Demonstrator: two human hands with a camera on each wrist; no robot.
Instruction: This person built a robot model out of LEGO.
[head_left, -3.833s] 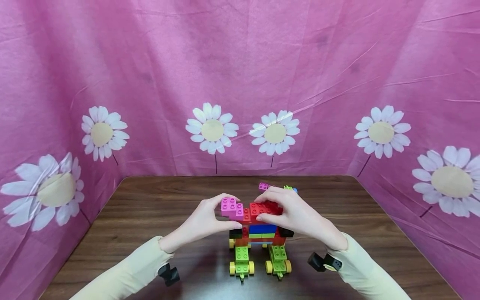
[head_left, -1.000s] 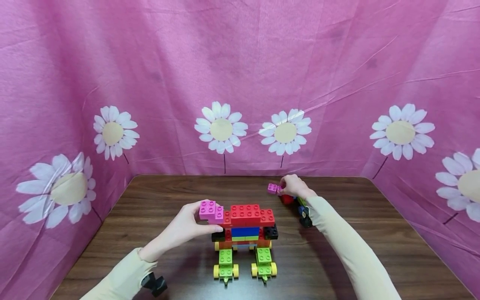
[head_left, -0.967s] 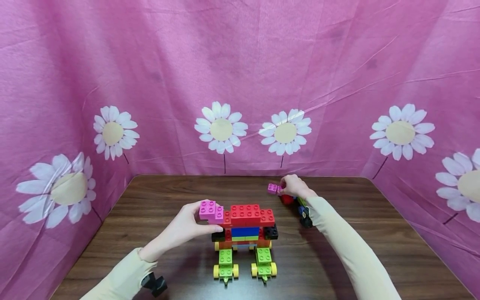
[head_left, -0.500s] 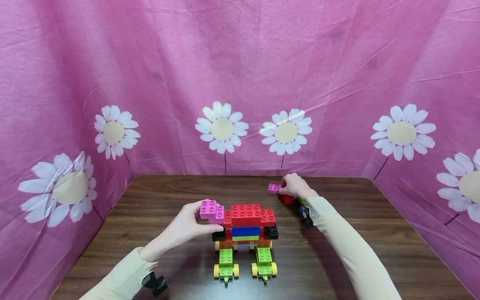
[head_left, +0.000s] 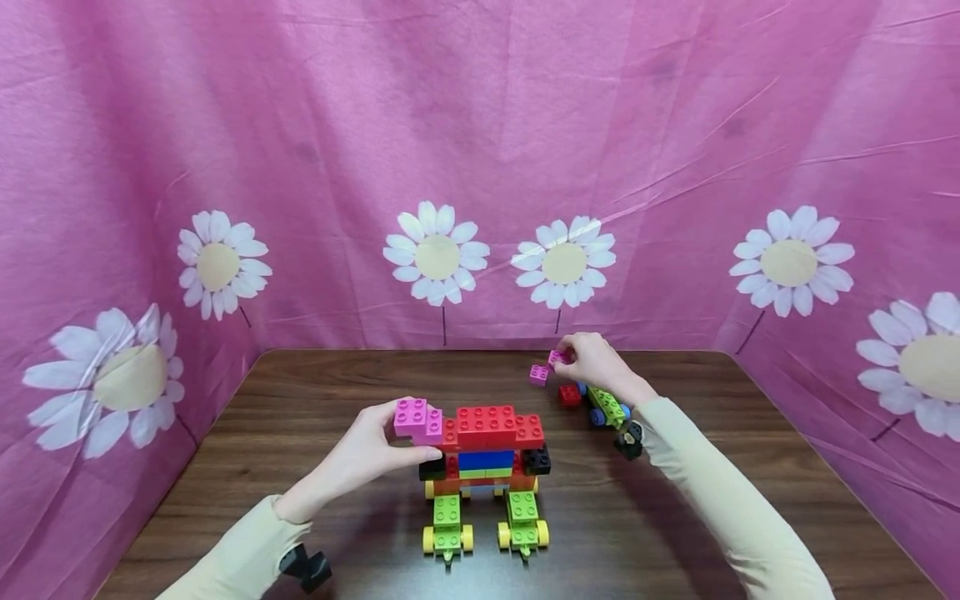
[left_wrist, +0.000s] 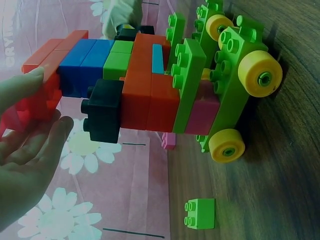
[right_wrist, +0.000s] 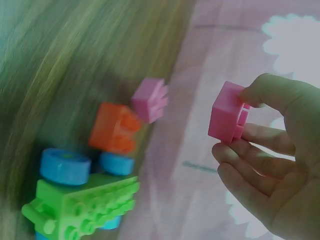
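Observation:
My left hand (head_left: 360,458) grips the left end of a toy brick build, thumb in front and fingers behind, at the stepped pink bricks (head_left: 418,419). The build has red bricks (head_left: 486,427) on top, blue bricks (head_left: 486,461) below, black bricks (left_wrist: 104,110) at the sides and green wheeled bases (head_left: 522,521) with yellow wheels. At the back right, my right hand (head_left: 600,367) pinches a pink brick (right_wrist: 227,112) between thumb and fingers. The right wrist view shows that brick raised off the table, its studs toward the palm.
Near the right hand lie another pink brick (head_left: 538,375), a red brick (head_left: 569,395) and a green wheeled base (head_left: 607,407) with blue wheels. A loose green brick (left_wrist: 201,214) stands on the table in the left wrist view. A pink daisy curtain (head_left: 480,125) hangs behind the wooden table (head_left: 337,379).
My right hand left the build, reached to the loose bricks at the back and has lifted a pink brick, uncovering the red brick and wheeled base. The left hand keeps its hold.

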